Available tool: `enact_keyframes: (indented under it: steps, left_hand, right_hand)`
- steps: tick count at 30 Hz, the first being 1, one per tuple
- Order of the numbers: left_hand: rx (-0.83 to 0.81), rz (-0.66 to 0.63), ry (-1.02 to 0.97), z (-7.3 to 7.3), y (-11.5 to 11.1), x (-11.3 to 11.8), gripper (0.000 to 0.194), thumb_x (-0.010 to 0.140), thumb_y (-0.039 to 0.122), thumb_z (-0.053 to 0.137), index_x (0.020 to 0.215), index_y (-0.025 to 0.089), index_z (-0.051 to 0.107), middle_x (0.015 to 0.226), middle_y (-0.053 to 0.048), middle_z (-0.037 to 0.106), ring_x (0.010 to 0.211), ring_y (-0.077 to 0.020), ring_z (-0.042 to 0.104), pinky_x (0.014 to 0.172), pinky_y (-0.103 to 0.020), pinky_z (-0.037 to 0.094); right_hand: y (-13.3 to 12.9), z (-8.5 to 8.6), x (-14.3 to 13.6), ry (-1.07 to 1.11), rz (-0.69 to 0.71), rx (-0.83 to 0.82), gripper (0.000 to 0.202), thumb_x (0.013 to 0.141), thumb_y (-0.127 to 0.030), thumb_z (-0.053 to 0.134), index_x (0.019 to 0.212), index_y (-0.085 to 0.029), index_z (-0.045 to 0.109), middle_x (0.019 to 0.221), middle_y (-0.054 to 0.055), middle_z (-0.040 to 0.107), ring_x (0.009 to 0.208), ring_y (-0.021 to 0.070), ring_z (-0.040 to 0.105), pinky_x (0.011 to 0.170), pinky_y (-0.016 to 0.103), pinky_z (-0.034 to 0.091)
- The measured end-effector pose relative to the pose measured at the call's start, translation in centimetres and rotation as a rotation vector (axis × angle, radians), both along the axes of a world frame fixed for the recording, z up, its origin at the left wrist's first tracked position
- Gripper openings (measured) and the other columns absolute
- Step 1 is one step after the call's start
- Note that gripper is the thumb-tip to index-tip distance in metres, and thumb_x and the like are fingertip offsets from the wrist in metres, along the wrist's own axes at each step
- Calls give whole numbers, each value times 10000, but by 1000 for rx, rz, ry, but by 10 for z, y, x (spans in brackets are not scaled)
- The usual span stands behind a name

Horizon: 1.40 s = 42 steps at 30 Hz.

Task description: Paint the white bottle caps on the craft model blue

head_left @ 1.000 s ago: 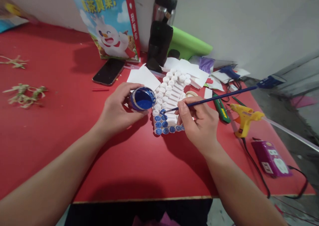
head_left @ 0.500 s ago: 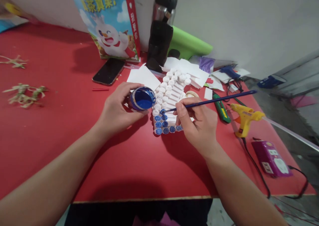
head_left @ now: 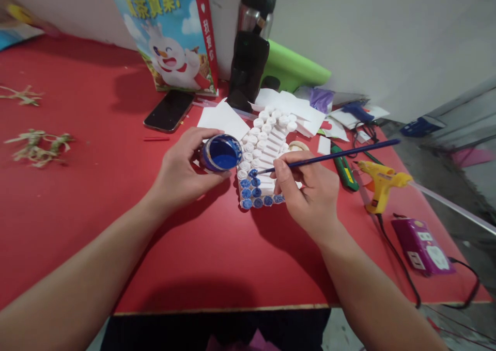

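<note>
My left hand (head_left: 189, 162) is closed around a small jar of blue paint (head_left: 222, 153), tilted so its open mouth faces me. Between the thumb and fingers of my right hand (head_left: 308, 193) is a thin dark blue paintbrush (head_left: 341, 155). Its tip touches a rolled white piece near the left edge of a paper-roll craft (head_left: 263, 143). Several rolls at the craft's near-left corner are blue; those farther back are white. My right hand covers part of the craft's near right side.
Around the red table (head_left: 116, 258) lie a phone (head_left: 169, 111), white paper (head_left: 222, 118), a green cutter (head_left: 344, 170), a yellow glue gun (head_left: 382, 183) and a purple power strip (head_left: 422, 245). A printed bag (head_left: 174, 46) and black bottle (head_left: 250, 64) stand behind.
The brush tip stays on the same roll, which shows slightly more blue. My right hand has shifted only a little; the left hand and jar have not visibly moved.
</note>
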<state>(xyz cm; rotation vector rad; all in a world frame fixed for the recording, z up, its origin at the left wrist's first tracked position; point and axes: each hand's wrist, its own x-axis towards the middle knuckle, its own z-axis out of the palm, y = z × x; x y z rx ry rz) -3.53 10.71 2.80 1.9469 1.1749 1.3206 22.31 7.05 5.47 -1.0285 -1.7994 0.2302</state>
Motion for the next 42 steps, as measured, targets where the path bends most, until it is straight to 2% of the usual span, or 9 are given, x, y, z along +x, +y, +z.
enact_keyframes:
  steps: [11, 16, 19, 23, 42]
  left_hand:
    - [34, -4, -6, -2, 2, -1, 576, 830, 346, 981, 1348, 243, 752, 1399, -126, 801, 1257, -349, 791, 1093, -520, 656]
    - [-19, 24, 15, 1, -1, 0, 575, 838, 377, 967, 1356, 256, 748, 1430, -109, 799, 1292, -346, 779, 1130, -493, 651]
    - [-19, 14, 11, 1, -1, -1, 578, 837, 381, 975, 1356, 274, 747, 1436, -106, 792, 1296, -356, 778, 1145, -517, 646]
    - [-11, 0, -1, -1, 0, -1, 567, 844, 377, 977, 1356, 296, 748, 1417, -100, 795, 1281, -362, 781, 1108, -531, 657]
    - [8, 4, -9, -3, 1, -1, 565, 838, 334, 968, 1360, 273, 759, 1406, -107, 797, 1276, -344, 781, 1097, -501, 645]
  right_hand:
    - [0, 0, 1, -12, -29, 29, 137, 1145, -260, 672, 1011, -240, 695, 781, -21, 753, 576, 119, 689, 578, 268, 531]
    - [1, -2, 1, 5, -29, 31, 124, 1139, -258, 677, 1018, -237, 696, 794, -17, 761, 582, 123, 695, 584, 270, 532]
    - [2, -2, 1, 10, -32, 41, 123, 1137, -248, 675, 1015, -239, 691, 786, -22, 749, 575, 120, 688, 583, 270, 522]
    - [2, -2, 2, -1, -40, 40, 124, 1133, -241, 678, 1009, -244, 678, 767, -32, 732, 573, 120, 681, 582, 269, 519]
    - [2, -3, 1, 45, -44, 25, 123, 1140, -259, 687, 1018, -244, 692, 791, -25, 755, 573, 117, 691, 582, 262, 536]
